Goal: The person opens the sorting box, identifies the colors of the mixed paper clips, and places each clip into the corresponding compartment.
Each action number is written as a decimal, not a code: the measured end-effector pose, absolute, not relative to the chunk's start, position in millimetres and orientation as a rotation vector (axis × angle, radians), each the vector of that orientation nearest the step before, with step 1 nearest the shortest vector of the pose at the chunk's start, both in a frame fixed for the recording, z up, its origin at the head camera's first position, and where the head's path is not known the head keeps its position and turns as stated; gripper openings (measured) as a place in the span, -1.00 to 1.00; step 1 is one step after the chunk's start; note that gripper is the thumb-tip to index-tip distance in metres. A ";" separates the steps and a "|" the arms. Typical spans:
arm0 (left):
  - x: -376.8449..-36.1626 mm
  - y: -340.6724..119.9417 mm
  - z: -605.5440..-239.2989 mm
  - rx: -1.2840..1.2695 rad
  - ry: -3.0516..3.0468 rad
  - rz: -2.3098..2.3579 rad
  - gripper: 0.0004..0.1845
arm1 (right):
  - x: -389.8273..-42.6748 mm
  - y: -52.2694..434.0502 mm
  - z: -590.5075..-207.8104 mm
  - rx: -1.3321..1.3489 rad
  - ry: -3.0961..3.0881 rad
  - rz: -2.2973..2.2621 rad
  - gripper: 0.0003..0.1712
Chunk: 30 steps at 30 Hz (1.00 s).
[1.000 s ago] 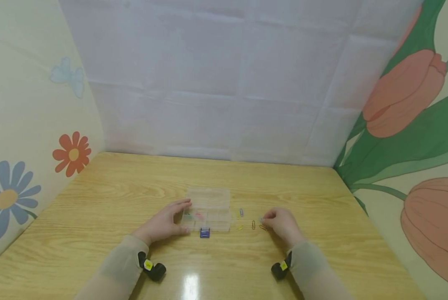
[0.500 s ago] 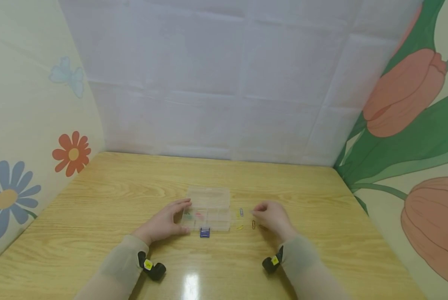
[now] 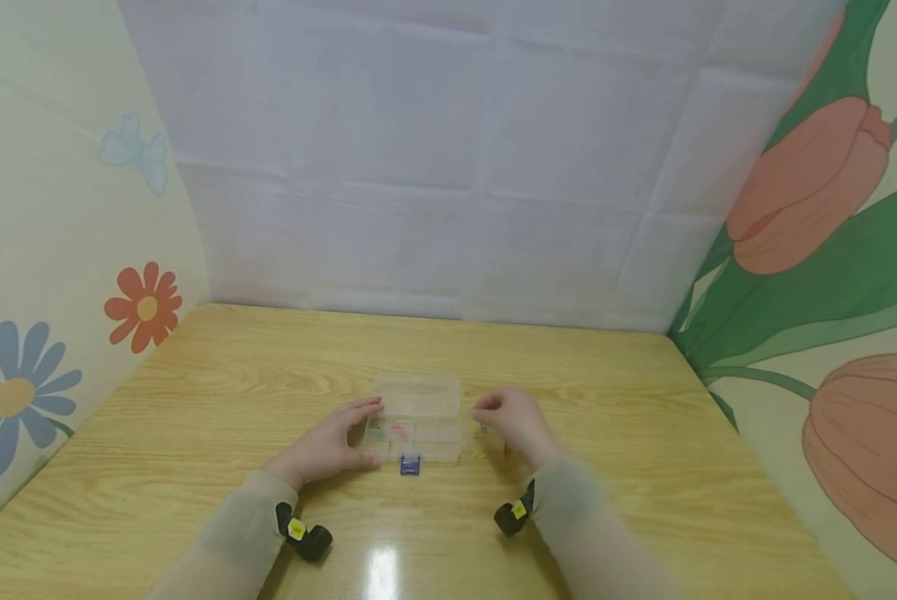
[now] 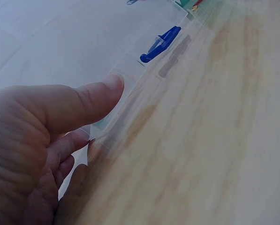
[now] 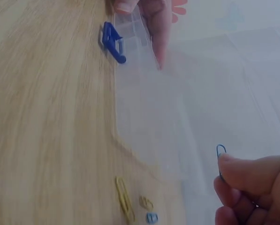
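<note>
Left hand [image 3: 327, 446] holds the clear compartment box [image 3: 417, 417] on the counter [image 3: 193, 417], thumb against its near wall; right hand [image 3: 510, 419], raised beside the box, pinches a blue paperclip [image 5: 220, 154].

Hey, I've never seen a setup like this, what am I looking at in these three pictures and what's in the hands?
These are a person's two bare hands at a wooden table, filmed by three cameras. The wide picture comes from a camera on the head, looking down. The other two come from small cameras strapped to each wrist, so each shows its own hand close up.

In the middle lies a clear plastic organizer box with small compartments and a blue latch. The left hand holds the box's left end, thumb against its front edge. The right hand is beside the box's right end, and its grip pinches a blue paper clip between thumb and finger. A few loose clips, yellow among them, lie on the table by the box.
</note>
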<state>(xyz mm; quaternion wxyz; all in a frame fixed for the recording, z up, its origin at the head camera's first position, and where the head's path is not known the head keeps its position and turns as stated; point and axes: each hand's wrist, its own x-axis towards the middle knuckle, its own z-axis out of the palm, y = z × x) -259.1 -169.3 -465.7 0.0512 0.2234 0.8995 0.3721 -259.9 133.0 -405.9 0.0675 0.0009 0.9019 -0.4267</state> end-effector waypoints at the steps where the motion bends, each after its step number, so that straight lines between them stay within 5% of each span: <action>1: -259.1 -169.3 -465.7 0.679 2.734 1.135 -0.10 | -260.4 130.2 -405.5 -0.002 2.714 -1.286 -0.85; 30: -258.3 -168.9 -461.6 0.674 2.724 1.144 -0.10 | -270.2 78.3 -416.0 -0.175 2.716 -1.233 -0.94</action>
